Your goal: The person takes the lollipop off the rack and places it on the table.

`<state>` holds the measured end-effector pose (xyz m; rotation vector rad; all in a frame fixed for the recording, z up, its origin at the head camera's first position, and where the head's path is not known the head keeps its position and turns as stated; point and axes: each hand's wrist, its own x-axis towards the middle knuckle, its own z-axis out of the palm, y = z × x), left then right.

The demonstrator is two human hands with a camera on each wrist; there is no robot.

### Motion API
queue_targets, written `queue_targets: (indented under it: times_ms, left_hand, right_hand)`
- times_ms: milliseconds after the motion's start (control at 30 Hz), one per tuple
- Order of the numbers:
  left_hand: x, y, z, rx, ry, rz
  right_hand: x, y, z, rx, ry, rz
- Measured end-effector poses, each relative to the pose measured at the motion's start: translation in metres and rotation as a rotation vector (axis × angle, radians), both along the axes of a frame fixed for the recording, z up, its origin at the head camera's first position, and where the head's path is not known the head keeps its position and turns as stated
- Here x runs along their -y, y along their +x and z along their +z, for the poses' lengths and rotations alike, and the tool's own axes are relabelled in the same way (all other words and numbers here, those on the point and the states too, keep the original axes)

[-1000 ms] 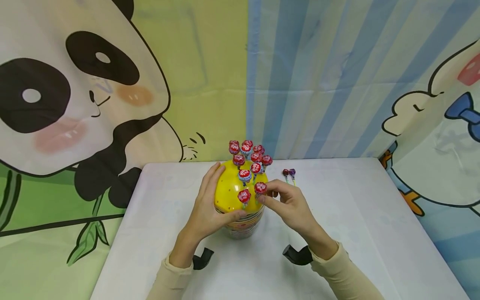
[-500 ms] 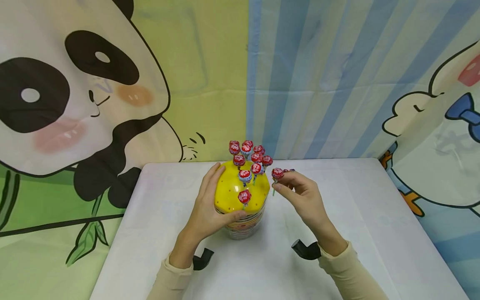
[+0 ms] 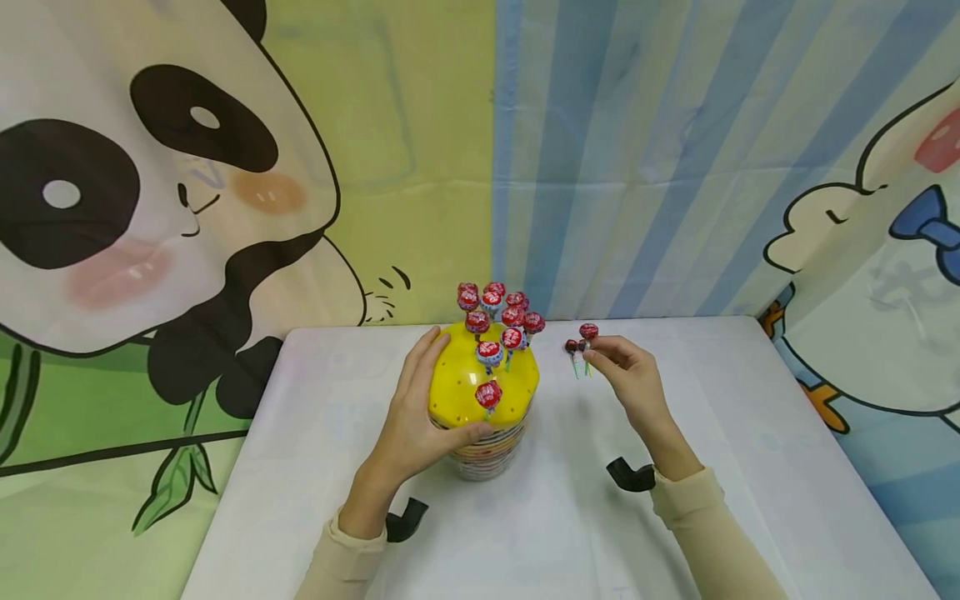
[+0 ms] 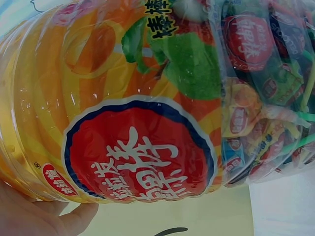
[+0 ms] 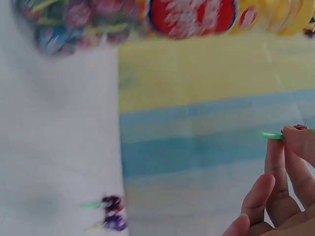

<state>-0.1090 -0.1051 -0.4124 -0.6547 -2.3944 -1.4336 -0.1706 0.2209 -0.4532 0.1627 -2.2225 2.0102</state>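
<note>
A plastic candy jar (image 3: 483,454) with a domed yellow lid (image 3: 456,375) stands upright on the table. Several red-wrapped lollipops (image 3: 489,353) stick up from holes in that lid. My left hand (image 3: 408,417) grips the jar at the lid, thumb in front and fingers along the left side. The left wrist view shows the jar's printed label (image 4: 142,152) and wrapped candy inside. Right of the jar, my right hand (image 3: 630,383) pinches a red lollipop (image 3: 588,331) by its stick, raised off the table. Its green stick end (image 5: 271,135) shows in the right wrist view.
Two more lollipops, one dark red (image 5: 112,202) and one purple (image 5: 115,222), lie on the white table (image 3: 712,417) near its back edge, just by the right hand. A printed cloth backdrop (image 3: 637,167) hangs behind the table.
The right hand has taken the lollipop out of the lid's front right and carried it right and back, towards the two lying on the table. The left hand keeps its hold.
</note>
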Motion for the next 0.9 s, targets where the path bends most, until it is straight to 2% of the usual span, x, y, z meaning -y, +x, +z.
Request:
queue_targets:
  times_ms: [300, 533, 733, 900]
  left_hand:
    - [0.000, 0.000, -0.002, 0.003, 0.001, -0.002]
    - [0.001, 0.000, -0.001, -0.003, -0.001, 0.003]
    - [0.001, 0.000, -0.001, 0.002, 0.001, 0.000]
    - [0.001, -0.001, -0.001, -0.003, -0.004, -0.001]
  right_hand:
    - [-0.034, -0.031, -0.043, 0.209, 0.143, -0.098]
    - [-0.047, -0.054, -0.067, 0.304, 0.263, -0.149]
    - [-0.051, -0.073, -0.083, 0.396, 0.369, -0.178]
    - [-0.050, -0.081, -0.087, 0.435, 0.416, -0.188]
